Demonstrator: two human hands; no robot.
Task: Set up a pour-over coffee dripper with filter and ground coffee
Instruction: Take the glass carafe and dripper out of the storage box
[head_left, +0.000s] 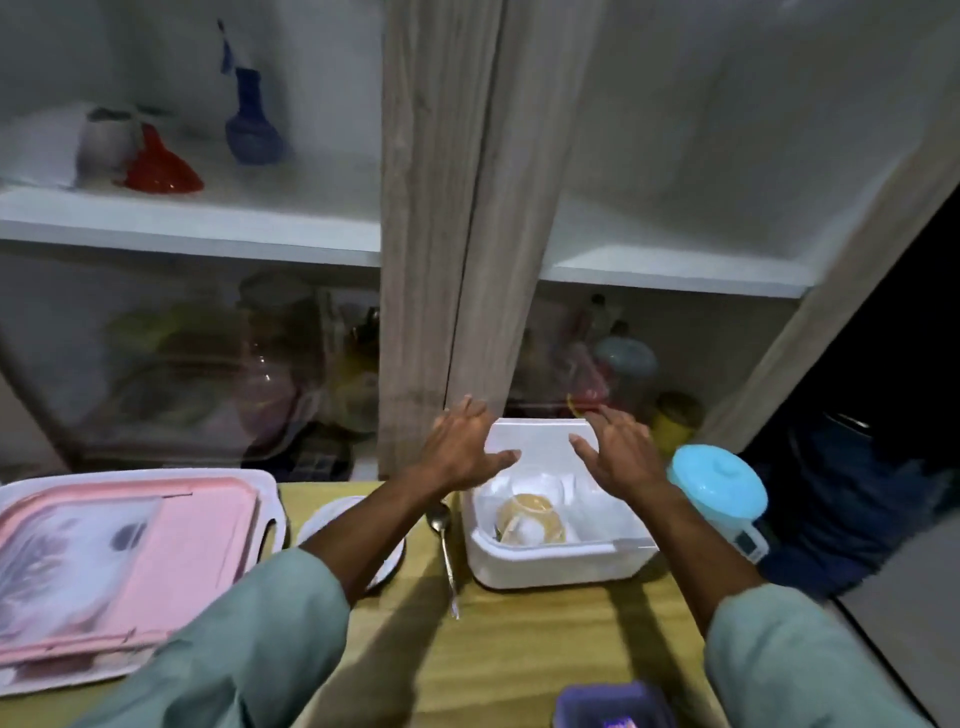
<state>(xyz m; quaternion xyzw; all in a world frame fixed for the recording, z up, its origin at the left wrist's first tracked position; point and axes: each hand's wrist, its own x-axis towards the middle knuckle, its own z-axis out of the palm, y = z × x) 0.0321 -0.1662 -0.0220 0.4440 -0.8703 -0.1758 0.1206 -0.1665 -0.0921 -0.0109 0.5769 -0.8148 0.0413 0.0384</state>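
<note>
At the lower left of your frame, a pink-lidded tray (130, 566) lies flat on the yellow-green table (519, 649). At the bottom edge, right of centre, you see a purple container (613, 706), cut off by the frame. On the upper-left shelf (182, 218), a blue vase (252, 124) stands upright, near a red object (161, 166) and a white pot (106, 140). Two wood-grain cabinet doors (441, 234) fill the centre.

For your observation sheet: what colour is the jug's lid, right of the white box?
Light blue lid, head view.
</note>
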